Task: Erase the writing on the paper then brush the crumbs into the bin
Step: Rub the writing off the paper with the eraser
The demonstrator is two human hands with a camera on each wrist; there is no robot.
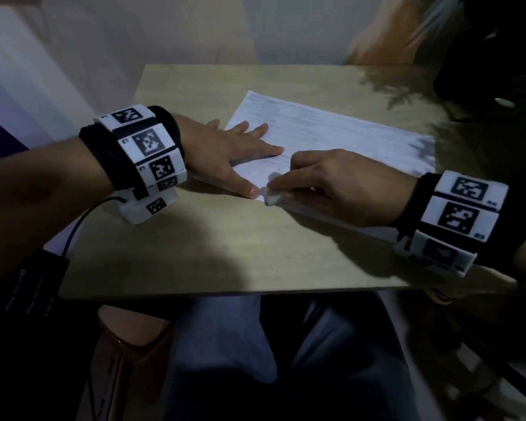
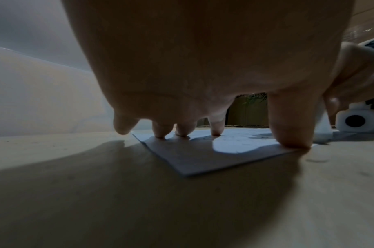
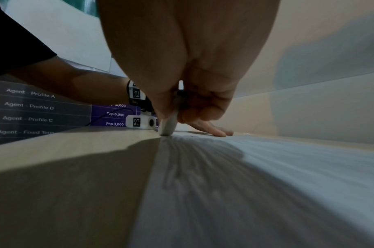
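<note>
On the small wooden table (image 1: 225,244) a sheet of white paper (image 1: 331,132) lies flat and turned at an angle, with both hands at its near left end. The left hand (image 1: 225,150) is spread flat, fingers straight and fanned, pressing the sheet down; from the left wrist view the fingertips (image 2: 292,141) sit right on the paper's edge, the thumb close to the near border. The right hand (image 1: 331,183) comes in from the other side, its fingers curled and pinching a small white eraser (image 1: 272,196). The eraser stands nearly upright, its lower end touching the paper just by the sheet's near edge and right beside the left thumb. A few faint pencil marks (image 1: 278,170) show on the sheet between the two hands. Both wrists carry bands of black-and-white square markers (image 1: 148,141). To the left, beyond the table, a dark chart (image 3: 29,107) lists "Agent - Profile A", "B" and "C" with peso amounts.
</note>
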